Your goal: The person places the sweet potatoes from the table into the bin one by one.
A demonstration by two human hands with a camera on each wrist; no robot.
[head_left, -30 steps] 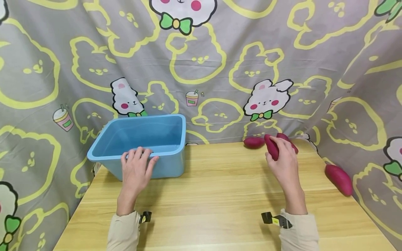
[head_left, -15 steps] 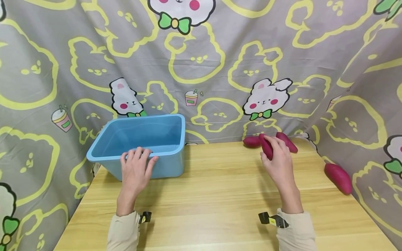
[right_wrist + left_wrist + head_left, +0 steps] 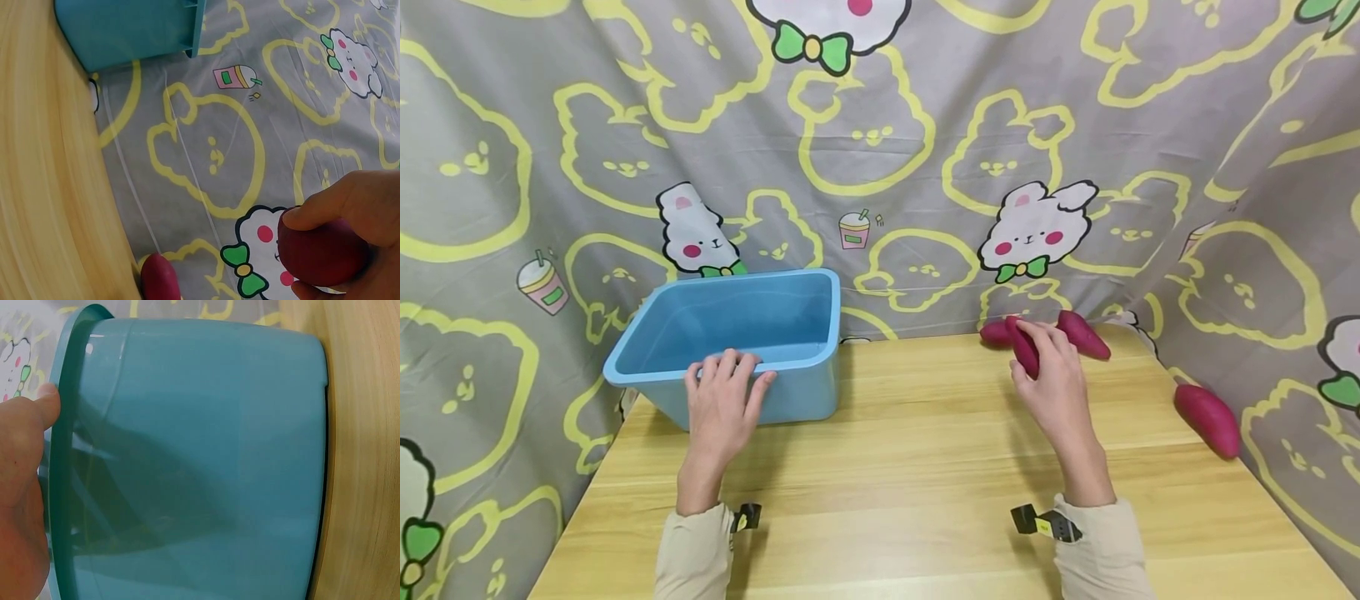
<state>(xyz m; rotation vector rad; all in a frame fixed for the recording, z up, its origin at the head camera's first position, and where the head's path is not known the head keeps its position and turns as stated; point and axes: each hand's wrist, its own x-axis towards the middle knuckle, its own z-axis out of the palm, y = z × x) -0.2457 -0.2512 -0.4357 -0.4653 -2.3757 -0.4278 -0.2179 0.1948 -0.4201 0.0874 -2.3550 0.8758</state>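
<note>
My left hand (image 3: 721, 408) holds the near rim of a light blue plastic bin (image 3: 801, 392), its fingers over the edge into the bin. In the left wrist view the thumb (image 3: 49, 403) lies against the rim. At the back right, my right hand (image 3: 1056, 387) grips a purple-red sweet potato (image 3: 1024, 350) between thumb and fingers, raised over the table. The right wrist view shows this potato (image 3: 322, 253) end-on, partly covered by the hand. A second sweet potato (image 3: 995, 333) lies behind it, partly hidden.
Another sweet potato (image 3: 1084, 335) lies at the back edge, right of the right hand. One more sweet potato (image 3: 1207, 421) rests by the right edge of the wooden table (image 3: 880, 483). A grey patterned curtain (image 3: 910, 192) hangs close behind and at both sides.
My right hand has moved left with the sweet potato, now overlapping the potato behind and uncovering the one at right. The left hand stays on the rim; the head view shifts slightly.
</note>
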